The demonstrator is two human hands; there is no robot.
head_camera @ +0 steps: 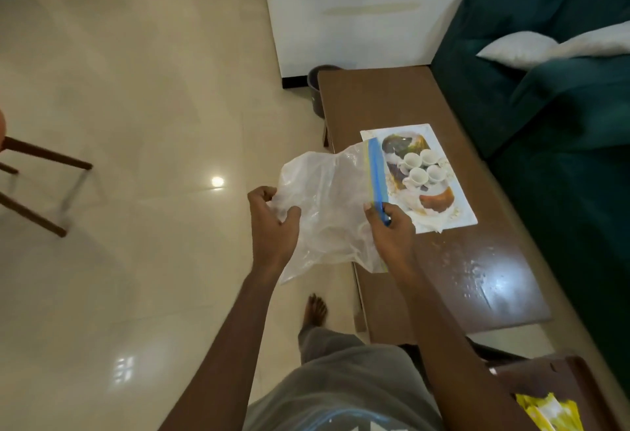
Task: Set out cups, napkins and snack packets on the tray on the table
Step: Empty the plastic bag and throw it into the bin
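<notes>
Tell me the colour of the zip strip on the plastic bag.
The zip strip is blue, yellow-edged; head view.

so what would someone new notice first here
The crumpled clear zip bag held up mid-frame stands out first, the left hand gripping its closed end and the right hand pinching its blue zip strip. Just behind it, four white cups cluster on the patterned tray on the brown table, with yellow packets at the bottom right corner.

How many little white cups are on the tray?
4. All cluster in the middle of the tray: a far-left cup, a far-right cup, a near-left cup, a near-right cup. The bag covers the tray's left edge, so another may hide there.
</notes>
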